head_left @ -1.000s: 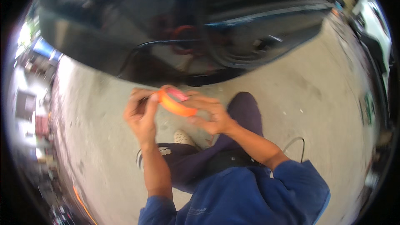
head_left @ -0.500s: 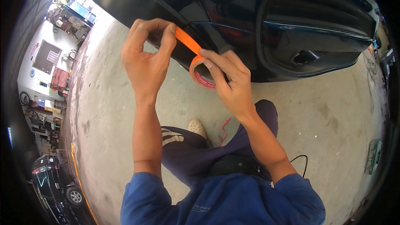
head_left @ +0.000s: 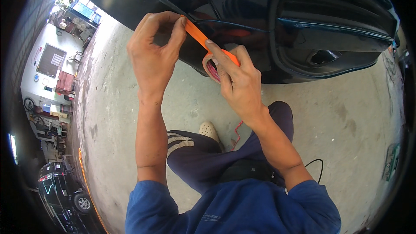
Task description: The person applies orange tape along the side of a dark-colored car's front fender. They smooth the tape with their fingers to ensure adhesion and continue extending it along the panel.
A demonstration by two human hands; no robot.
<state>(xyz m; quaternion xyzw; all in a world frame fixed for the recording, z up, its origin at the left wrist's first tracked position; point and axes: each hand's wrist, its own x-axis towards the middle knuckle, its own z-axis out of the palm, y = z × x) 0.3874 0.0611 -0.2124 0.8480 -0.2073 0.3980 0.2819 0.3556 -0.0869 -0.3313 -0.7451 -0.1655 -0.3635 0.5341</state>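
A strip of orange masking tape (head_left: 196, 33) stretches between my two hands in front of a dark car bumper (head_left: 234, 26). The strip's free end is pinched between the thumb and forefinger of my left hand (head_left: 154, 54), close to the bumper's lower trim. My right hand (head_left: 242, 78) grips the tape roll (head_left: 211, 67), with the forefinger lying along the strip. Part of the roll is hidden behind the right fingers. Whether the strip touches the bumper, I cannot tell.
A recessed bumper housing with an oval opening (head_left: 323, 57) is at the right. A red coiled cord (head_left: 236, 134) lies on the concrete floor (head_left: 112, 117) by my shoe. Another dark vehicle (head_left: 60, 195) stands at lower left, and a green object (head_left: 391, 161) at far right.
Both hands have shifted slightly up toward the bumper. The roll has turned in my right hand, and the strip now lies closer to the bumper's trim line.
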